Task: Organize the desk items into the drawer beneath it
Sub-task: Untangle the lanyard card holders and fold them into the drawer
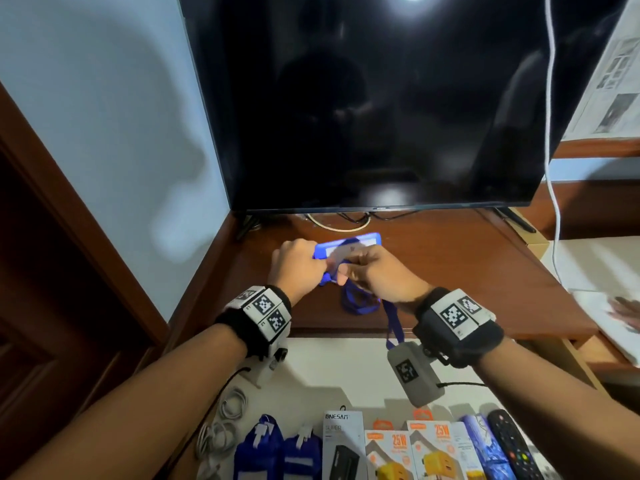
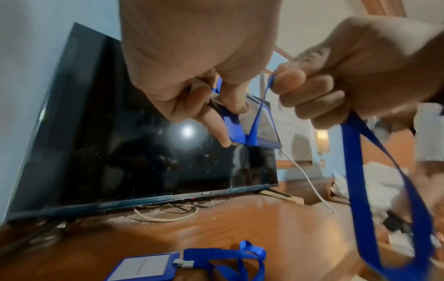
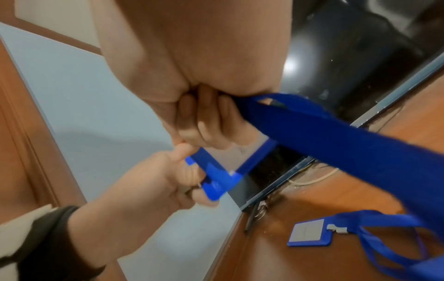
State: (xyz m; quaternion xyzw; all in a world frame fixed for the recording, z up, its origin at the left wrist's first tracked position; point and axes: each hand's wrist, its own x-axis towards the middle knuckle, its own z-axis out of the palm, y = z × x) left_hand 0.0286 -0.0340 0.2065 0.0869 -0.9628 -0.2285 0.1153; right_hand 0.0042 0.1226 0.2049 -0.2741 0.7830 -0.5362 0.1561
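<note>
Both hands are raised over the wooden desk (image 1: 467, 271) in front of the TV. My left hand (image 1: 294, 268) grips the end of a blue badge holder (image 1: 346, 241) with a card in it. My right hand (image 1: 374, 275) pinches that holder's blue lanyard (image 2: 374, 171), which crosses the holder (image 2: 240, 123) and hangs in a long loop over the desk's front edge. A second blue badge holder (image 3: 310, 234) lies flat on the desk below the hands, its lanyard (image 3: 384, 228) coiled beside it. The drawer (image 1: 346, 368) under the desk stands open.
In the drawer lie coiled white cables (image 1: 225, 420), two blue badge holders (image 1: 277, 452), several charger boxes (image 1: 391, 452) and a black remote (image 1: 512, 445). A large dark TV (image 1: 381, 98) fills the back of the desk. A white cable (image 1: 550, 168) hangs at right; papers (image 1: 606, 323) lie there.
</note>
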